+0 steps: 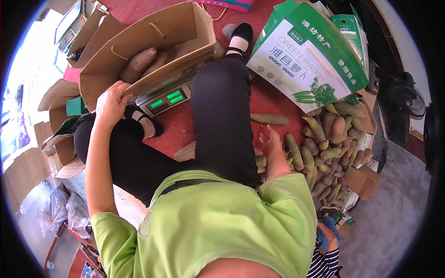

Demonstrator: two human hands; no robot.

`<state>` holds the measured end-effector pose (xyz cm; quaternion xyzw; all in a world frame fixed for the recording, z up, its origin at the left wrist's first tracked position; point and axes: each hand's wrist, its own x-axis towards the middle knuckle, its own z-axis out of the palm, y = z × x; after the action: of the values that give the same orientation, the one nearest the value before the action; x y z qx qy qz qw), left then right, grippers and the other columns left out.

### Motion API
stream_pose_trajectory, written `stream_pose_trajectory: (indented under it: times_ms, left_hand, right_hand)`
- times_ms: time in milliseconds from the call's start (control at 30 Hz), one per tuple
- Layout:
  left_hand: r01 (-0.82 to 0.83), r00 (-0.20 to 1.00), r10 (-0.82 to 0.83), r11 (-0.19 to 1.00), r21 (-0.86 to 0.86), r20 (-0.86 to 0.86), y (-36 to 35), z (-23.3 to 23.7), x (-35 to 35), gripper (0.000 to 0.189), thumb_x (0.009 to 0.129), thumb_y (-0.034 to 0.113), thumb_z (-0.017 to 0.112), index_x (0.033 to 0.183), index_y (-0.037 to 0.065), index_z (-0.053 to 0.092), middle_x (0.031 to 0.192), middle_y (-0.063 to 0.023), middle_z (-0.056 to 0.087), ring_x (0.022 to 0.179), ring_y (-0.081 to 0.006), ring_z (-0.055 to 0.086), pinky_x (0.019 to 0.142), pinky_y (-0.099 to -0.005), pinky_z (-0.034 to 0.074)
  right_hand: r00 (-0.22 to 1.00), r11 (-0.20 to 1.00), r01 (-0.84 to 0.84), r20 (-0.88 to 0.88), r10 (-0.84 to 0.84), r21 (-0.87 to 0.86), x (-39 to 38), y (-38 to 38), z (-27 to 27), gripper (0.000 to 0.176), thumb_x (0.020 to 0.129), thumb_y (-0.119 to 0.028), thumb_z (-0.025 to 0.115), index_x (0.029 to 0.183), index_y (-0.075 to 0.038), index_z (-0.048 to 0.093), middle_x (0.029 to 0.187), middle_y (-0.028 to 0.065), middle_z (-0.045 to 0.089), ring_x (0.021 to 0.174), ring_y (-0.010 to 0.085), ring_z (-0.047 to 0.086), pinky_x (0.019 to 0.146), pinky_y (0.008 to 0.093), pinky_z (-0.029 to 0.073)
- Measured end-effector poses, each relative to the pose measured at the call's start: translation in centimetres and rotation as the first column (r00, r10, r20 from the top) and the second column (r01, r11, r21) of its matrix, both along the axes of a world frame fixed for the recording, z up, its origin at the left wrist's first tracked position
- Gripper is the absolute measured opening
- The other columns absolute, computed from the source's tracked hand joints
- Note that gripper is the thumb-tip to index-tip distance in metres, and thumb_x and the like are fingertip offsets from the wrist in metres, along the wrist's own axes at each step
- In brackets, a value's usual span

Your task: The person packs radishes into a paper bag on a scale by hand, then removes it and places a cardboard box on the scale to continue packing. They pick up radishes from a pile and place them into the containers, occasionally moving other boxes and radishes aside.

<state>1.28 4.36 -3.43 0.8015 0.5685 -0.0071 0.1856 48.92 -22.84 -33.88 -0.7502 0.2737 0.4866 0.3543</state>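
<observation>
My left hand (112, 103) grips the near edge of an open cardboard box (109, 58), thumb and fingers pinching the flap. Inside the box lie reddish-brown sweet potatoes (139, 65). The box sits on a digital scale (163, 103) with lit green displays, whose digits are too small to read. My right hand (270, 138) is held palm up by my right leg, fingers apart and nothing in it. Just above it lies a long green radish (270, 119) on the red floor covering. To its right spreads a heap of green radishes (294, 151) and sweet potatoes (337, 129).
A white-and-green radish carton (306, 58) stands at upper right, against the heap. Opened cardboard boxes (60, 99) crowd the left side. A black fan (405, 97) is at far right. Another person in striped clothing (324, 262) is at lower right. Plastic bags (76, 211) lie lower left.
</observation>
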Motion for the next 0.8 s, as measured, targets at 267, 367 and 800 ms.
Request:
stream_pose_trajectory:
  times_ms: [267, 367, 800]
  left_hand:
    - [0.010, 1.000, -0.010, 1.000, 0.005, 0.028, -0.1, -0.2, -0.3, 0.018, 0.081, 0.012, 0.063, 0.098, 0.008, 0.065, 0.091, -0.0097, 0.061, 0.089, -0.0334, 0.061, 0.076, -0.0398, 0.049]
    - [0.014, 0.999, -0.014, 1.000, 0.010, 0.038, 0.0, -0.2, 0.0, 0.018, 0.081, 0.011, 0.063, 0.098, 0.007, 0.065, 0.091, -0.0100, 0.061, 0.088, -0.0337, 0.061, 0.076, -0.0395, 0.049]
    - [-0.016, 0.999, 0.016, 1.000, 0.003, 0.028, -0.3, 0.1, 0.2, 0.018, 0.080, 0.010, 0.064, 0.098, 0.008, 0.065, 0.091, -0.0098, 0.061, 0.088, -0.0334, 0.061, 0.077, -0.0397, 0.048]
  right_hand:
    - [0.976, 0.999, 0.029, 0.219, -0.025, -0.016, 1.9, 0.7, -2.0, 0.048, 0.085, -0.018, 0.070, 0.126, -0.012, 0.046, 0.121, 0.0094, 0.052, 0.096, 0.0303, 0.056, 0.070, 0.0455, 0.049]
    - [0.863, 0.964, 0.165, 0.444, -0.243, 0.206, 6.4, 0.8, 1.7, 0.045, 0.084, -0.011, 0.067, 0.123, -0.011, 0.046, 0.104, 0.0079, 0.058, 0.083, 0.0228, 0.056, 0.061, 0.0386, 0.048]
    - [0.514, 0.786, -0.474, 0.849, -0.118, 0.396, 19.6, 13.2, 24.4, 0.073, 0.081, -0.019, 0.075, 0.141, -0.010, 0.035, 0.139, 0.0091, 0.045, 0.121, 0.0196, 0.046, 0.085, 0.0331, 0.041]
